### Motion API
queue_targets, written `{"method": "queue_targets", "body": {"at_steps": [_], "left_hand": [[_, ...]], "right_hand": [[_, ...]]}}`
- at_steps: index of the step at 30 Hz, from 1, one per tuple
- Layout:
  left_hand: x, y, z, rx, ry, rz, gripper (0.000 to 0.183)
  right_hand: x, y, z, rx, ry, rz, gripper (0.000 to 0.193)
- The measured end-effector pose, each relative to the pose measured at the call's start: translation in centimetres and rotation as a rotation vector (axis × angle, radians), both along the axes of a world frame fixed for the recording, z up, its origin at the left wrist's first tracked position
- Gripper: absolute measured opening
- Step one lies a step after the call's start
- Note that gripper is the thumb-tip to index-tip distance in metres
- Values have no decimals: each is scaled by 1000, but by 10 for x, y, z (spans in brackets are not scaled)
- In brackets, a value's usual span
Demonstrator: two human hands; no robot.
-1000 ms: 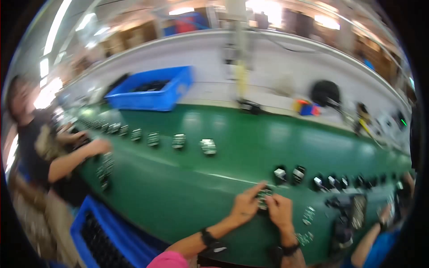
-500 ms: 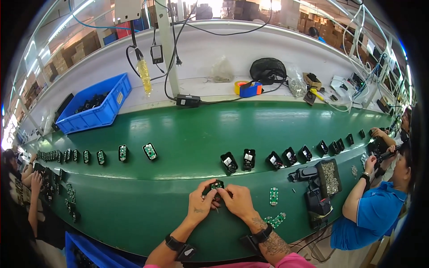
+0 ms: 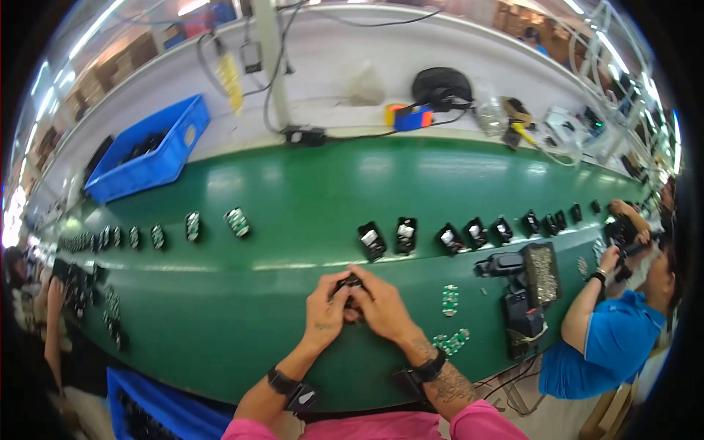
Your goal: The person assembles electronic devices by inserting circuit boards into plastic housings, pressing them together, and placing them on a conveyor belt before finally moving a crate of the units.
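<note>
My left hand and my right hand are closed together round a small black plastic housing above the near part of the green bench. Both thumbs press on its near side, and the fingers cover most of it. To the right of my hands lies a green circuit board, with a small pile of circuit boards nearer to me. Beyond my hands stand open black housings in a row running right. At the left, another row of housings holds green boards.
A blue bin with black parts stands at the back left. Right of me are a tray of small metal parts and a black power tool. A co-worker in a blue shirt sits at the right; another person's arm shows at the left.
The view has tilted, so the bench sits higher in the picture. The housing in my hands has turned, and its green board, seen before, is now mostly hidden. Both hands keep their hold.
</note>
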State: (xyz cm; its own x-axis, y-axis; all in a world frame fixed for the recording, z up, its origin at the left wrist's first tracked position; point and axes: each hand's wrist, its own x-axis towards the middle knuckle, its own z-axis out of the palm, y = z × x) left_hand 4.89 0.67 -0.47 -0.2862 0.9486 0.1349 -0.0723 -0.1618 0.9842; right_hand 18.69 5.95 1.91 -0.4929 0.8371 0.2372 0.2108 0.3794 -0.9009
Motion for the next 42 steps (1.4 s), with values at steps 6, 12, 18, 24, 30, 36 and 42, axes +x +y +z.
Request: {"method": "queue_targets", "body": {"at_steps": [6, 12, 18, 24, 30, 36, 42], "left_hand": [[-6, -11, 13, -13, 129, 43, 27], [-17, -3, 5, -138, -226, 100, 21], [-22, 2, 10, -299, -292, -5, 19], [-19, 0, 11, -336, -162, -106, 21], [-10, 4, 4, -81, -71, 127, 19], [-9, -6, 13, 64, 336, 212, 27], [-11, -6, 18, 385, 620, 201, 28]], "right_hand": [[-12, -8, 2, 79, 23, -41, 37], [-6, -10, 10, -146, 60, 39, 56], [-5, -8, -1, 71, 76, 63, 63], [-1, -8, 0, 96, 99, 27, 58], [-3, -12, 11, 7, 129, 95, 62], [-2, -6, 0, -97, 106, 6, 64], [2, -3, 5, -202, 138, 89, 60]]}}
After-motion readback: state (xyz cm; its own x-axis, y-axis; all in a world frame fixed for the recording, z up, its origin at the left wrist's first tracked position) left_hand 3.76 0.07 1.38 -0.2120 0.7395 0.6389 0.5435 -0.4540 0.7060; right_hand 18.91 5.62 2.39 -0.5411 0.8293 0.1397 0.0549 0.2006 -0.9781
